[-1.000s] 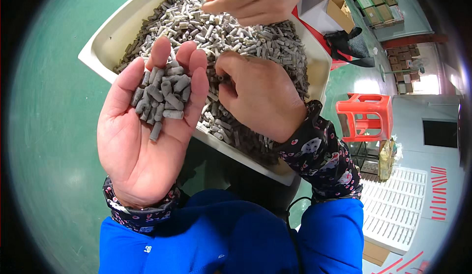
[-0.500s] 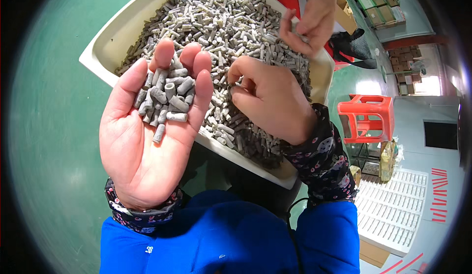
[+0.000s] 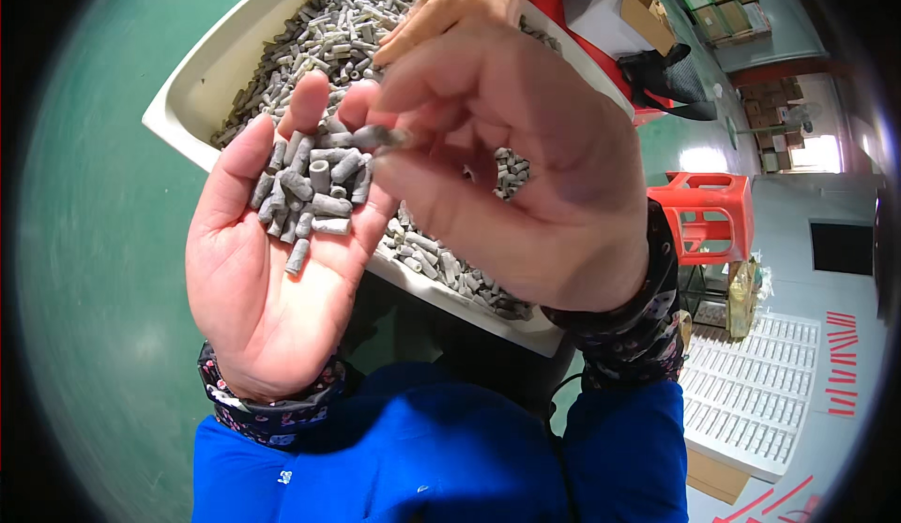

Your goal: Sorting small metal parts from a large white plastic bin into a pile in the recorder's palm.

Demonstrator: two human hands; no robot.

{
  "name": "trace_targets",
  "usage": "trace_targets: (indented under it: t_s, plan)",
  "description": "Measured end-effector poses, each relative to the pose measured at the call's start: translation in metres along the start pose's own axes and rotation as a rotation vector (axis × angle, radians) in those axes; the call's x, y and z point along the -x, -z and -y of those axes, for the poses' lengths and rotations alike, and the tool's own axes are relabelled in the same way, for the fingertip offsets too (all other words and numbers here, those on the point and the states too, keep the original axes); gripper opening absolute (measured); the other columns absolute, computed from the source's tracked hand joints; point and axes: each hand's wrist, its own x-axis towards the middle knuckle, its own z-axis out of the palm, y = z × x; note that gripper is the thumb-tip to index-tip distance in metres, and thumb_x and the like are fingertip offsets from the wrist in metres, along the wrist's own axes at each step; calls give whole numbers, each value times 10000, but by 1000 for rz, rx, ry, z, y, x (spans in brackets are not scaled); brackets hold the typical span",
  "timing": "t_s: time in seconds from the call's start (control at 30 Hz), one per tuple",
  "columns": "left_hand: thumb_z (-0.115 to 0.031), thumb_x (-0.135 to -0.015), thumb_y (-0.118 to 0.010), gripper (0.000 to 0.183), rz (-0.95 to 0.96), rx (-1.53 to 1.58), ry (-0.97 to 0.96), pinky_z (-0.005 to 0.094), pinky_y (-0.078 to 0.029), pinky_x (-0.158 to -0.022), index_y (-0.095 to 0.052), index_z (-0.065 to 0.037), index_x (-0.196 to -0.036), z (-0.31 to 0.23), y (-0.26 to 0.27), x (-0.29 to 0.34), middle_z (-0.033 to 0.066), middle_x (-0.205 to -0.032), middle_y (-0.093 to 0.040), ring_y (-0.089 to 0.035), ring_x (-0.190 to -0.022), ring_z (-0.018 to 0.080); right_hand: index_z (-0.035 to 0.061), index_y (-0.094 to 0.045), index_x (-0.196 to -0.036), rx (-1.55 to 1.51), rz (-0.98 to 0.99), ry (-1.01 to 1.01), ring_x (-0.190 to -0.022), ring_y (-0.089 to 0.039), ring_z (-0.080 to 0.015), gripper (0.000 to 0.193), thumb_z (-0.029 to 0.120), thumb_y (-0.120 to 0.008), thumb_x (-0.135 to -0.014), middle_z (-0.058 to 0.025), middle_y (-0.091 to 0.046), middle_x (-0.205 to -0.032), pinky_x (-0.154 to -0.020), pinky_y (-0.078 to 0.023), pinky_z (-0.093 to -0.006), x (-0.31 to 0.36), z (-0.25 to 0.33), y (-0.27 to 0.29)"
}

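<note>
While we hold both hands up over our blue-clad lap, the green floor (image 3: 103, 269) spreads widest around everything, and on it — or above it, we cannot tell which — sits the cream-white tub (image 3: 202, 91), heaped with small grey cylindrical pieces (image 3: 328, 30). Another person's hand (image 3: 460, 2) reaches down into that heap from the far side, well apart from ours. Off to our right stand a red plastic stool (image 3: 709, 218) and a white slotted tray (image 3: 751, 401), with cardboard boxes (image 3: 619, 7) beyond the tub's far corner.

Our left hand (image 3: 267, 269) lies palm up with fingers spread flat, and a loose handful of grey pieces (image 3: 310, 194) rests across the base of its fingers and upper palm. Our right hand (image 3: 526, 176) hangs just above and beside it, palm turned toward us, thumb and forefinger pinched together on a single grey piece (image 3: 375, 135) — this one lies right over the top edge of the handful, near the left fingertips. Patterned dark sleeves cuff both wrists.
</note>
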Motion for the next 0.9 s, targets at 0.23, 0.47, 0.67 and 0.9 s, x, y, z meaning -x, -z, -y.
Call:
trace_targets:
  t_s: [0.23, 0.47, 0.67, 0.9]
  plan:
    - [-165, -971, -355, 333, -110, 166, -10, 435, -339, -1060, -507, 9, -1210, 2, -7, -4, 192, -1281, -445, -357, -1269, 283, 15, -586, -1009, 170, 19, -162, -805, -559, -104, 216, -34, -621, -801, -57, -603, -944, -682, -436, -219, 18, 0, 39]
    - [-149, -964, -368, 321, -85, 159, -36, 421, -363, -1042, -516, 20, -1194, 2, -6, -6, 183, -1258, -449, -360, -1250, 273, 126, -610, -848, 905, 368, 155, -1102, -467, -257, 156, 146, -664, -703, -57, -529, -1096, -886, -376, -376, 36, -39, 41]
    - [-128, -960, -382, 299, -78, 168, -50, 433, -372, -1037, -524, 30, -1171, 2, -7, -8, 185, -1256, -451, -366, -1239, 284, 34, -629, -954, 1007, 263, 7, -1059, -511, -334, 238, 79, -682, -727, -144, -549, -1134, -860, -442, -406, 53, -38, 68]
    - [-123, -958, -388, 294, -73, 190, -65, 433, -375, -1026, -527, 33, -1164, -5, 2, -3, 185, -1255, -450, -376, -1227, 286, 60, -640, -974, 1011, 275, -221, -1024, -531, -329, 235, 80, -681, -743, -126, -552, -1144, -851, -456, -394, 65, -17, 60]
